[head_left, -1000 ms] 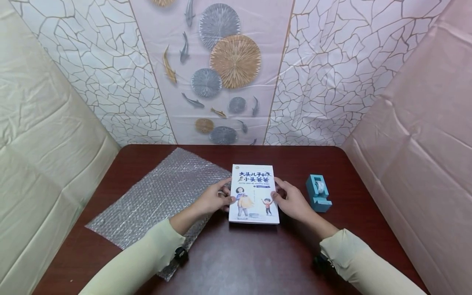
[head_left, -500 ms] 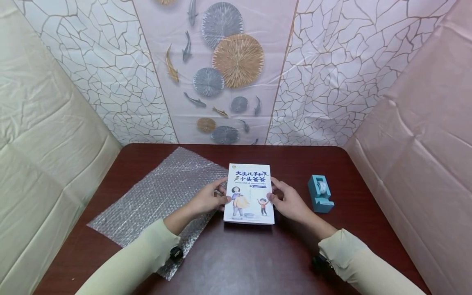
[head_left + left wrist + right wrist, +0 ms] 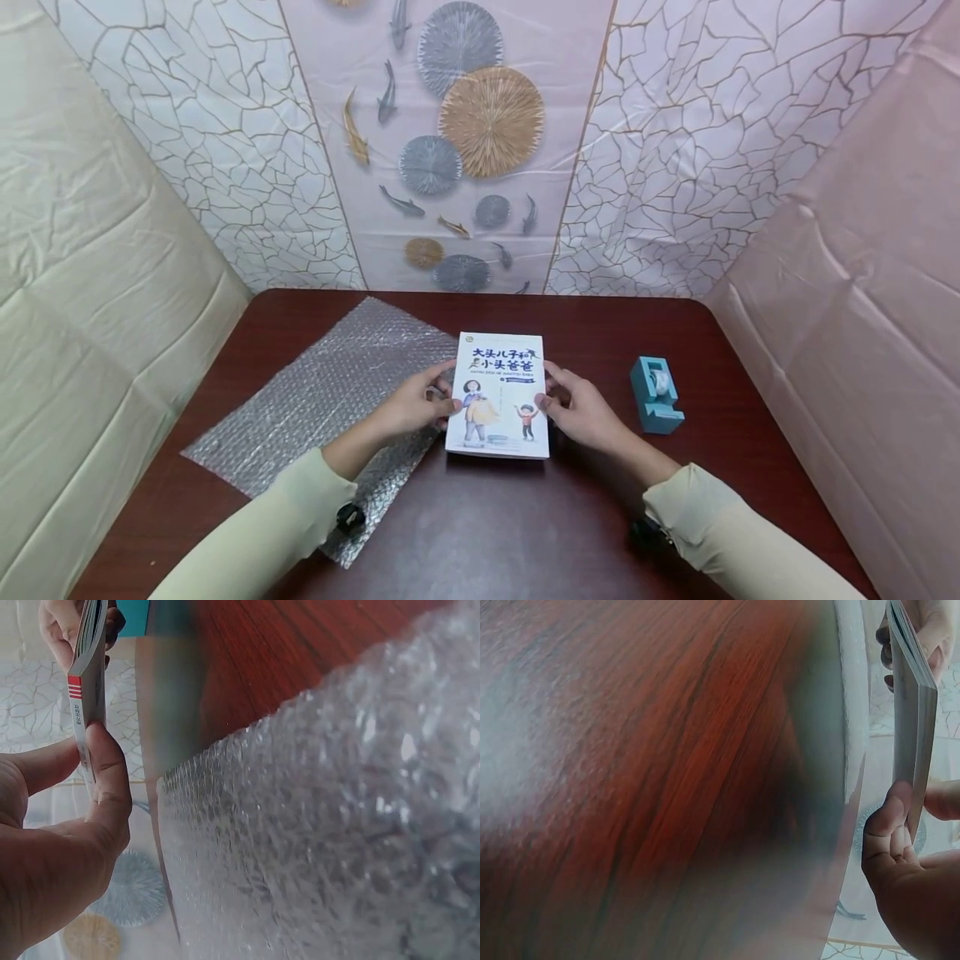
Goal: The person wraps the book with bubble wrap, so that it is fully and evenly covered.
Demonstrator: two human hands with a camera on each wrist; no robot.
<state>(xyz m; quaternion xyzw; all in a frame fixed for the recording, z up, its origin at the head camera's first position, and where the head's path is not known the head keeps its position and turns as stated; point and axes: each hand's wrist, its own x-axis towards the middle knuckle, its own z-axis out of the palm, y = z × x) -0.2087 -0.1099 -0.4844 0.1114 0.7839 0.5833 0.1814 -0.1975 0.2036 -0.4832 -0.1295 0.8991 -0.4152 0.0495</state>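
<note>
A thin white paperback book (image 3: 498,397) with blue lettering and drawn figures on its cover is held up above the table between both hands. My left hand (image 3: 417,405) pinches its left edge, thumb on the cover and fingers underneath. On the opposite edge, my right hand (image 3: 587,410) pinches it the same way. The left wrist view shows the book's spine (image 3: 77,712) with a red band between thumb and fingers. In the right wrist view the page edges (image 3: 924,742) face the right hand. A sheet of bubble wrap (image 3: 315,400) lies flat on the table, partly beneath the left forearm.
A teal tape dispenser (image 3: 657,395) with a roll of clear tape stands right of the right hand. The dark red-brown wooden table (image 3: 495,533) ends at a patterned cloth backdrop (image 3: 480,200), with pale cloth walls at both sides.
Both hands have carried the book a little to the left, closer over the bubble wrap's edge. The grip is the same. The view has shifted slightly.
</note>
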